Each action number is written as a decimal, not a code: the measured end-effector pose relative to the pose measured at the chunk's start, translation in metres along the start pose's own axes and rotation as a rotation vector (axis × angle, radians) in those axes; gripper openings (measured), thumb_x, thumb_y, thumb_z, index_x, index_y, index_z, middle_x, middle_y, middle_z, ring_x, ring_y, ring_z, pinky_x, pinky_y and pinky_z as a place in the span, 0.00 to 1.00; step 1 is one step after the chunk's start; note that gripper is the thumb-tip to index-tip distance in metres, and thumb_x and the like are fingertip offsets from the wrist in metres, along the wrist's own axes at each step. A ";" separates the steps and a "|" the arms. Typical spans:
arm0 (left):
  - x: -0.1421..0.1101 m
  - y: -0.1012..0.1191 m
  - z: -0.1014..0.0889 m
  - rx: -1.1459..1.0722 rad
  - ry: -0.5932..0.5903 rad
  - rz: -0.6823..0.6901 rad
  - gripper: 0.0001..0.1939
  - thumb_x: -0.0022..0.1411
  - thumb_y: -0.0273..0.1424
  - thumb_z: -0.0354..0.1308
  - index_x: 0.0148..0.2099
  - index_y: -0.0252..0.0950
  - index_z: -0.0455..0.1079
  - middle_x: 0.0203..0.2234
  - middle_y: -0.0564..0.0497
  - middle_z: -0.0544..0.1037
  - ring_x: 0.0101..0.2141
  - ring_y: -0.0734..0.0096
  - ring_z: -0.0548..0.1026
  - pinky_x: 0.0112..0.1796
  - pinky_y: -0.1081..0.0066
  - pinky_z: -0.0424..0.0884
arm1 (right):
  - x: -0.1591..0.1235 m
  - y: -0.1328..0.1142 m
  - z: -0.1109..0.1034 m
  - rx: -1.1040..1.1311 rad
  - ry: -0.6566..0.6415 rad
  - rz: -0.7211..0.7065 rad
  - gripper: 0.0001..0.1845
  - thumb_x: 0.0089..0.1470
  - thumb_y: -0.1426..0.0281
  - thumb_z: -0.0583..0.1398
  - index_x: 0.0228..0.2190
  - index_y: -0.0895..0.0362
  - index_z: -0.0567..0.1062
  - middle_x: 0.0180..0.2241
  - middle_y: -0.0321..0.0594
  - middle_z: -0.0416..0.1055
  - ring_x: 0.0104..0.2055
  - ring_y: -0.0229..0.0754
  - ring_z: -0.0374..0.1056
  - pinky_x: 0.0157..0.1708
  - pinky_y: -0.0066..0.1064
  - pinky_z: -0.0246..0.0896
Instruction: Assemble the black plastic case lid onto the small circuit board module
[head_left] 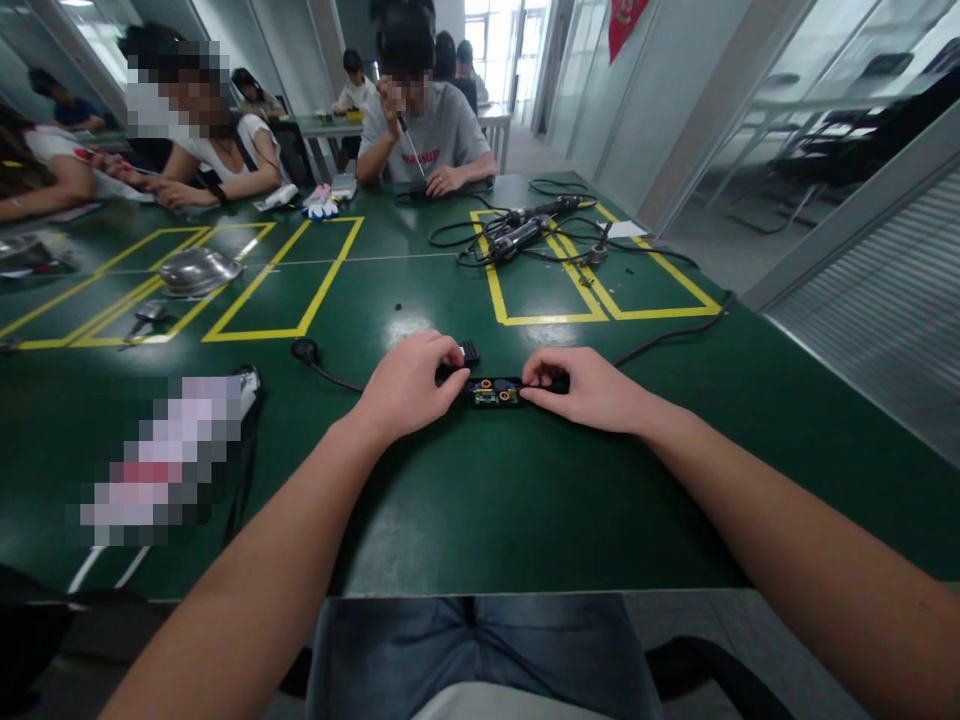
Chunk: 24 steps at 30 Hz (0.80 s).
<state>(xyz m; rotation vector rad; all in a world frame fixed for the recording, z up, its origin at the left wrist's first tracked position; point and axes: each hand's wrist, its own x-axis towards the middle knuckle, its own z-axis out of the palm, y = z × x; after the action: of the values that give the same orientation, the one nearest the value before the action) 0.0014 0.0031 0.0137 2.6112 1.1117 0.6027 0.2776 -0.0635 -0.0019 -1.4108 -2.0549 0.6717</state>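
While left fingers point(455, 384) grip the black circuit unit point(495, 393), right fingers point(537, 397) pinch its opposite end

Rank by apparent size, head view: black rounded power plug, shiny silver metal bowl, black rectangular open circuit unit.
Largest to smallest:
1. Shiny silver metal bowl, although farther away
2. Black rectangular open circuit unit, visible part only
3. Black rounded power plug
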 end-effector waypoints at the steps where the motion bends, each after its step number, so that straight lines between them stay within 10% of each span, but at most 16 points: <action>1: -0.001 0.004 -0.002 -0.010 -0.052 -0.006 0.05 0.72 0.34 0.65 0.42 0.39 0.77 0.39 0.46 0.84 0.42 0.55 0.81 0.47 0.55 0.77 | 0.000 -0.001 0.000 -0.001 -0.002 0.002 0.07 0.63 0.62 0.67 0.36 0.51 0.79 0.32 0.38 0.77 0.34 0.46 0.71 0.37 0.38 0.68; 24: -0.002 0.009 -0.002 -0.099 -0.236 -0.002 0.03 0.75 0.30 0.64 0.44 0.37 0.77 0.36 0.49 0.82 0.36 0.62 0.77 0.39 0.63 0.69 | 0.000 -0.005 0.005 -0.069 0.060 -0.010 0.05 0.62 0.65 0.68 0.35 0.52 0.82 0.33 0.40 0.81 0.34 0.45 0.71 0.37 0.37 0.64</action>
<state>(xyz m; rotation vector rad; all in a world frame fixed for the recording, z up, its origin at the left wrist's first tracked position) 0.0048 -0.0039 0.0182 2.5170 0.9854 0.3287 0.2713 -0.0651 -0.0023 -1.4406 -2.0544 0.5521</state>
